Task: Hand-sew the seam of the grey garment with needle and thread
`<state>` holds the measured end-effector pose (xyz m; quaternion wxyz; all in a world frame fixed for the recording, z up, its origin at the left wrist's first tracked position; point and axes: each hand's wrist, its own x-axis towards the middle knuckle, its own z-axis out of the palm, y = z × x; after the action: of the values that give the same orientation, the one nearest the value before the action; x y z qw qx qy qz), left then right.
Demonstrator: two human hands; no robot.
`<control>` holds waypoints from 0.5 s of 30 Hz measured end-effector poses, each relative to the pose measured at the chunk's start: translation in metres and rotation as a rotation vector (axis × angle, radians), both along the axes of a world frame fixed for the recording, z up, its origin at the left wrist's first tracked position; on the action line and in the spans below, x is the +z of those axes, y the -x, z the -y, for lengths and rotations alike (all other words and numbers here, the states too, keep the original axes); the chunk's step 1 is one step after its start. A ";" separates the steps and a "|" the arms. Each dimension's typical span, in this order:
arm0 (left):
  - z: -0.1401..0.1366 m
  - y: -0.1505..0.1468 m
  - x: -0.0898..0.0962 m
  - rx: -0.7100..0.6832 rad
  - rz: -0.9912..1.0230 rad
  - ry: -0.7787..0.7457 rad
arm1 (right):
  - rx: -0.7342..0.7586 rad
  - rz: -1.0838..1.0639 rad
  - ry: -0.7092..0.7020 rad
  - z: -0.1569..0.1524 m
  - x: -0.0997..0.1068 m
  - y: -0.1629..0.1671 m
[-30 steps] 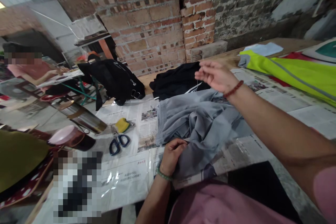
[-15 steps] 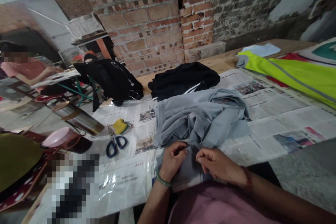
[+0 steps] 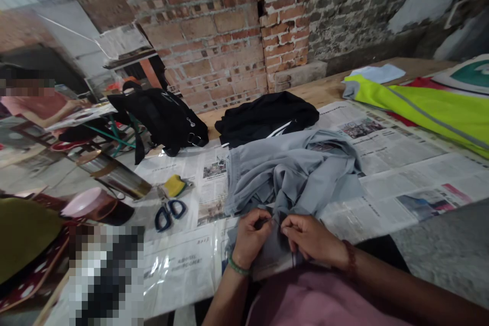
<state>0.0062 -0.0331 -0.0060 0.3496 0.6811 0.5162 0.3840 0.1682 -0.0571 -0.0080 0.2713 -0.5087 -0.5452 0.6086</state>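
A crumpled grey garment (image 3: 263, 168) lies on the newspaper-covered table, one end drawn down toward my lap. My left hand (image 3: 250, 237), with a green bead bracelet, is closed, thumb and fingers pinching a bit of that grey cloth. Close to its right, my right hand (image 3: 313, 239) has thumb and forefinger pressed together at the cloth. Whatever sits in that pinch is too small to make out. Dark-handled scissors (image 3: 170, 211) rest to the left of my hands, beside a small yellow object (image 3: 175, 185).
Behind the garment lie black clothing (image 3: 267, 114) and a black bag (image 3: 164, 119). A steel flask (image 3: 114, 173) and a pink-lidded cup (image 3: 97, 206) stand at the left. A neon-yellow vest (image 3: 424, 107) covers the right rear. Another person (image 3: 38, 102) sits at a farther table.
My right hand has come slightly left, nearer to my left hand, narrowing the gap between them. The left hand and the grey garment stay nearly in place.
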 end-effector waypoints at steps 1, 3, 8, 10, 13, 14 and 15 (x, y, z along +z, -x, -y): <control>0.000 0.000 0.000 -0.006 -0.007 -0.019 | -0.003 0.000 0.002 -0.001 -0.001 0.001; 0.001 0.000 0.001 -0.019 -0.028 -0.074 | -0.002 -0.002 0.000 -0.001 -0.002 0.001; 0.003 0.000 0.003 -0.041 -0.081 -0.223 | 0.015 -0.015 0.010 -0.005 0.003 0.000; 0.004 0.000 0.003 -0.071 -0.087 -0.250 | 0.003 -0.006 0.006 -0.007 0.005 0.001; 0.004 -0.003 0.002 -0.145 -0.110 -0.265 | -0.010 0.002 -0.011 -0.011 0.007 0.004; 0.004 -0.003 0.002 -0.155 -0.123 -0.267 | -0.003 0.001 -0.022 -0.011 0.007 0.005; 0.004 -0.003 0.001 -0.153 -0.134 -0.270 | 0.011 0.007 -0.035 -0.011 0.008 0.005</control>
<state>0.0097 -0.0373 -0.0048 0.2479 0.7834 0.4285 0.3758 0.1628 -0.0458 0.0000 0.2749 -0.5031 -0.5595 0.5986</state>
